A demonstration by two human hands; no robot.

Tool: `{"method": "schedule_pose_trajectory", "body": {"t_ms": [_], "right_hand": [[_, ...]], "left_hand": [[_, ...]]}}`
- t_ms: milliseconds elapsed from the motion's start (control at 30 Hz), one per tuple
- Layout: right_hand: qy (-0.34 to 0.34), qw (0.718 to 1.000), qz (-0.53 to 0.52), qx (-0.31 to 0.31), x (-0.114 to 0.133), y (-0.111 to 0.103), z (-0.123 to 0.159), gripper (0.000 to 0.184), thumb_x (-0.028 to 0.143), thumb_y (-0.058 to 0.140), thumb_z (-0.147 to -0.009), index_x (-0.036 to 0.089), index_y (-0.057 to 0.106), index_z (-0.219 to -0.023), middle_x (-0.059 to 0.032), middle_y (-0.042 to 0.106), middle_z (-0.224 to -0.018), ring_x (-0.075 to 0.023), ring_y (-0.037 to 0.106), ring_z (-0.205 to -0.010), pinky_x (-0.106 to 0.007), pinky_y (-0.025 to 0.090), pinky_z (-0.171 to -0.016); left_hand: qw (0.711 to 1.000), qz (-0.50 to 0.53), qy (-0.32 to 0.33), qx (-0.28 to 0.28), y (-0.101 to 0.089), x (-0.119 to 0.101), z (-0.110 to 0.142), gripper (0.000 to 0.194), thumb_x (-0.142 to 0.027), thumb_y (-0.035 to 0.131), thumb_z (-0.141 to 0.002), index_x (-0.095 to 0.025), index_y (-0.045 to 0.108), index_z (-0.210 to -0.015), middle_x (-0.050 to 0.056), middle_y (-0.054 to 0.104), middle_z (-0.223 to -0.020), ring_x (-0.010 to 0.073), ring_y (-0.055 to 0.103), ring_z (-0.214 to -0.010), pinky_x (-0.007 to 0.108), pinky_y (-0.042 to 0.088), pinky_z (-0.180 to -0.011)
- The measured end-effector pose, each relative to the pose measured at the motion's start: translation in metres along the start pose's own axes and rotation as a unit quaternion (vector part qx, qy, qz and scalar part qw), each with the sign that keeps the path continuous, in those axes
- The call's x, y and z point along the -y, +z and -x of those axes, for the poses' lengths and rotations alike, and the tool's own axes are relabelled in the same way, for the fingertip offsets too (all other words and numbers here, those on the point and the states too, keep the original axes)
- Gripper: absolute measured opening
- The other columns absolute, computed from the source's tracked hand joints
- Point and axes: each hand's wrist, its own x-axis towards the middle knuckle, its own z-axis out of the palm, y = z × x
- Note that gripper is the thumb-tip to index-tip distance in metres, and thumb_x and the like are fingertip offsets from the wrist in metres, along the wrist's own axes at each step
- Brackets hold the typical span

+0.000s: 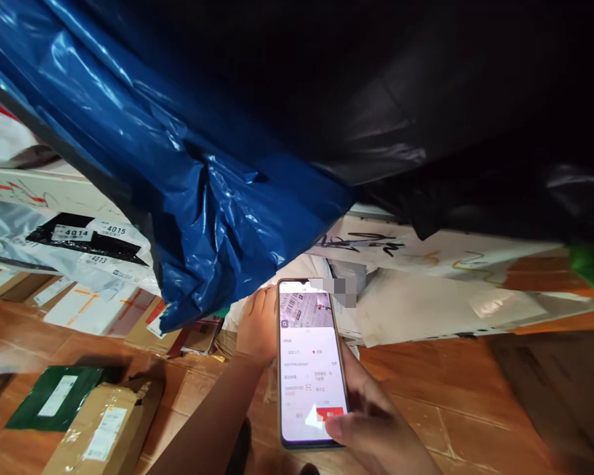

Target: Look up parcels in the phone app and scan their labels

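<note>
White-screened, dark-edged phone in the right hand; red button lit

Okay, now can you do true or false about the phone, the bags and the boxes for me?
1. The right hand holds the smartphone. True.
2. The phone's screen is dark. False: it is lit, with a red button near the bottom.
3. The big shiny bag at upper left is yellow. False: it is blue.
4. A green parcel lies beside a cardboard box. True.
</note>
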Motion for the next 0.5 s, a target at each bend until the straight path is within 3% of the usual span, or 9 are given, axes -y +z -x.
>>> {"method": "schedule_pose_trajectory", "body": {"t_ms": [133, 267, 400, 500], "right_hand": [[-0.007, 0.997, 0.055, -0.06, -0.003, -0.003, 0.003, 0.098, 0.015, 0.068, -0.059, 0.024, 0.013, -0.139, -0.0044, 0.071, -0.103, -0.0245, 0.063, -0.096, -0.033, 0.047, -0.071], [-0.002, 0.998, 0.046, -0.048, -0.006, -0.005, 0.007, 0.095, 0.016, 0.067, -0.061, 0.027, 0.013, -0.139, -0.0033, 0.07, -0.105, -0.024, 0.064, -0.092, -0.033, 0.047, -0.07], [0.005, 1.0, -0.007, -0.017, -0.011, -0.009, 0.015, 0.086, 0.028, 0.074, -0.054, 0.03, 0.035, -0.131, -0.0032, 0.071, -0.103, -0.0249, 0.066, -0.09, -0.033, 0.049, -0.073], [0.011, 0.996, -0.086, 0.016, -0.017, -0.014, 0.022, 0.067, 0.036, 0.074, -0.054, 0.03, 0.052, -0.117, -0.0048, 0.073, -0.098, -0.0247, 0.069, -0.087, -0.035, 0.051, -0.076]], "left_hand": [[0.997, -0.062, 0.042, -0.019, -0.003, -0.003, -0.002, 0.031, -0.01, 0.042, -0.077, -0.008, 0.057, -0.104, 0.013, 0.061, -0.094, 0.0261, 0.054, -0.085, 0.037, 0.049, -0.077], [0.993, -0.099, 0.044, -0.047, -0.006, -0.006, -0.003, 0.03, -0.012, 0.039, -0.079, -0.013, 0.057, -0.103, 0.009, 0.062, -0.09, 0.0228, 0.056, -0.083, 0.033, 0.05, -0.075], [0.993, -0.101, 0.044, -0.052, -0.005, -0.007, -0.006, 0.029, -0.014, 0.041, -0.081, -0.014, 0.058, -0.104, 0.007, 0.065, -0.094, 0.0211, 0.057, -0.086, 0.031, 0.048, -0.08], [0.99, -0.116, 0.079, -0.025, 0.001, -0.004, -0.011, 0.029, -0.021, 0.046, -0.08, -0.015, 0.059, -0.106, 0.007, 0.065, -0.099, 0.0245, 0.057, -0.088, 0.036, 0.047, -0.08]]}}
